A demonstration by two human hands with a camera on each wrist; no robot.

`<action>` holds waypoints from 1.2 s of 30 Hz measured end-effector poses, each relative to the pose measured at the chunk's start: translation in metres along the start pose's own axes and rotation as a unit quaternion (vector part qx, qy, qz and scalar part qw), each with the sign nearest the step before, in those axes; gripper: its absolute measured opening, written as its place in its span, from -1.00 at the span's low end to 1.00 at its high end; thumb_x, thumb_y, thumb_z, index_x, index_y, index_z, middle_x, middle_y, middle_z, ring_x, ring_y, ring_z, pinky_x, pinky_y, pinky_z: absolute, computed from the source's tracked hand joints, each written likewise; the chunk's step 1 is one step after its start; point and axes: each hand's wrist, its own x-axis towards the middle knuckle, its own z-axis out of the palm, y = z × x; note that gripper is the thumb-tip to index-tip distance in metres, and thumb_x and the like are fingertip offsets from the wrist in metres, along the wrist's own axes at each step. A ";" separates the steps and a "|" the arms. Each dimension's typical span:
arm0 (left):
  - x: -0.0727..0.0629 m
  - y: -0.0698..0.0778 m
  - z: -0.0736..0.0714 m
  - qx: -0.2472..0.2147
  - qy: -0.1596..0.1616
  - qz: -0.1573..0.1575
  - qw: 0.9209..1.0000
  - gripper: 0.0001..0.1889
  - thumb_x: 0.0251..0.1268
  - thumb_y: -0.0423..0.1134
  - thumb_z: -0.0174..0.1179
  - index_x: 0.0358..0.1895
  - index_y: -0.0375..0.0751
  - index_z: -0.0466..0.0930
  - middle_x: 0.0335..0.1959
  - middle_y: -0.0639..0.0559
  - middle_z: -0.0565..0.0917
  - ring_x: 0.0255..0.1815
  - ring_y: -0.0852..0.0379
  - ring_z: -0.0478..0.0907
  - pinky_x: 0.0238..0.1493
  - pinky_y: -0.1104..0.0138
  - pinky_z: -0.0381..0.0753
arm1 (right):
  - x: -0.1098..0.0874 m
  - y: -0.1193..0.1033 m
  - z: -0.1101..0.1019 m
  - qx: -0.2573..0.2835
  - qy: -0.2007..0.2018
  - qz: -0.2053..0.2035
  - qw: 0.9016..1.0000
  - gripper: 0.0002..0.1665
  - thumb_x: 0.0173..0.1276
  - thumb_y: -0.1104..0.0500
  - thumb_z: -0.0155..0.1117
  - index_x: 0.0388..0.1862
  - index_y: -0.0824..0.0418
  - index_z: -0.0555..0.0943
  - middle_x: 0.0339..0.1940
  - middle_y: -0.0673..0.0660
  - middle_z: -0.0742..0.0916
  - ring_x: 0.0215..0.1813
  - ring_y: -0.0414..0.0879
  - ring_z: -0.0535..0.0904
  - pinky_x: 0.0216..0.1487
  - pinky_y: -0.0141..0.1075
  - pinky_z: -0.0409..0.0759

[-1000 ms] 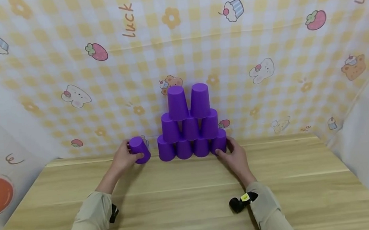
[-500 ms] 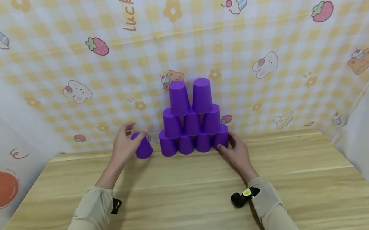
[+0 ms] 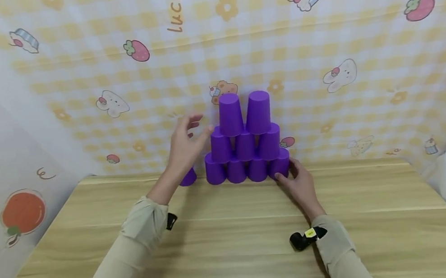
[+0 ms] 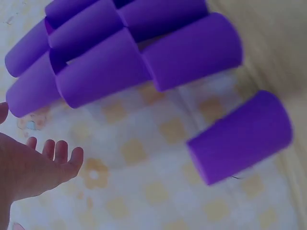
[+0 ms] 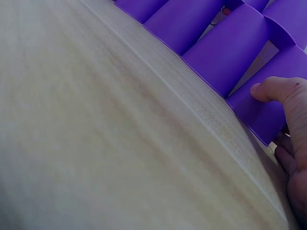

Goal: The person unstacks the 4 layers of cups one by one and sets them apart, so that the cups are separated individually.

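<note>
Several purple cups stand upside down in a three-tier stack, with two top cups, the left one (image 3: 230, 115) and the right one (image 3: 258, 113), side by side. My left hand (image 3: 187, 145) is raised beside the left of the stack, fingers parted and holding nothing, its thumb near the upper left cups. Partly hidden behind that wrist, a single cup (image 3: 188, 177) stands apart on the table; the left wrist view shows this lone cup (image 4: 242, 138) whole. At the bottom right, my right hand (image 3: 301, 184) grips the end cup (image 3: 279, 164), thumb on its front and fingers round its far side.
The wooden table (image 3: 234, 242) meets a yellow checked wall cloth (image 3: 290, 46) right behind the stack. White side panels close in at left and right. A black wrist camera (image 3: 299, 241) hangs at the right sleeve.
My left hand has let go of the lone cup and moved up and right toward the stack's upper tiers. The right hand keeps its grip. The head view has shifted a little.
</note>
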 end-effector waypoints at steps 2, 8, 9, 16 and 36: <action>0.006 0.006 0.007 -0.002 -0.004 0.007 1.000 -0.50 0.21 -0.08 0.22 0.16 -0.23 0.41 0.14 -0.03 0.47 0.14 0.00 0.39 0.14 0.09 0.37 | 0.000 0.000 -0.003 -0.003 0.001 0.002 1.000 -0.25 0.18 0.20 0.36 0.32 0.33 0.30 0.25 0.34 0.45 0.28 0.15 0.34 0.30 -0.14 0.29; 0.021 0.020 0.021 -0.002 -0.015 0.014 1.000 -0.45 0.20 -0.06 0.23 0.21 -0.20 0.34 0.16 -0.01 0.44 0.14 0.02 0.38 0.12 0.16 0.40 | 0.000 -0.002 -0.006 -0.011 -0.001 0.008 1.000 -0.25 0.18 0.20 0.36 0.31 0.34 0.30 0.26 0.35 0.44 0.29 0.16 0.34 0.30 -0.14 0.29; 0.023 0.022 0.023 -0.001 -0.015 0.014 1.000 -0.44 0.20 -0.05 0.24 0.21 -0.19 0.33 0.16 0.00 0.44 0.14 0.04 0.38 0.12 0.19 0.40 | 0.001 -0.002 -0.006 -0.012 0.000 0.008 1.000 -0.25 0.18 0.20 0.36 0.31 0.34 0.30 0.26 0.35 0.44 0.29 0.16 0.34 0.30 -0.15 0.29; 0.032 0.029 0.035 -0.015 -0.011 0.017 1.000 -0.41 0.17 -0.15 0.27 0.22 -0.24 0.28 0.10 -0.07 0.46 0.11 0.04 0.40 0.10 0.23 0.43 | 0.001 -0.001 -0.003 -0.008 -0.005 0.004 1.000 -0.25 0.18 0.22 0.36 0.32 0.33 0.29 0.27 0.34 0.43 0.29 0.15 0.33 0.30 -0.17 0.29; 0.033 0.030 0.026 -0.054 0.005 0.008 0.998 -0.45 0.16 -0.15 0.28 0.21 -0.17 0.34 0.02 -0.03 0.51 0.02 0.10 0.44 0.00 0.33 0.50 | -0.002 0.000 -0.003 -0.017 -0.002 0.014 1.000 -0.25 0.17 0.21 0.36 0.31 0.35 0.29 0.26 0.37 0.43 0.29 0.17 0.34 0.30 -0.14 0.30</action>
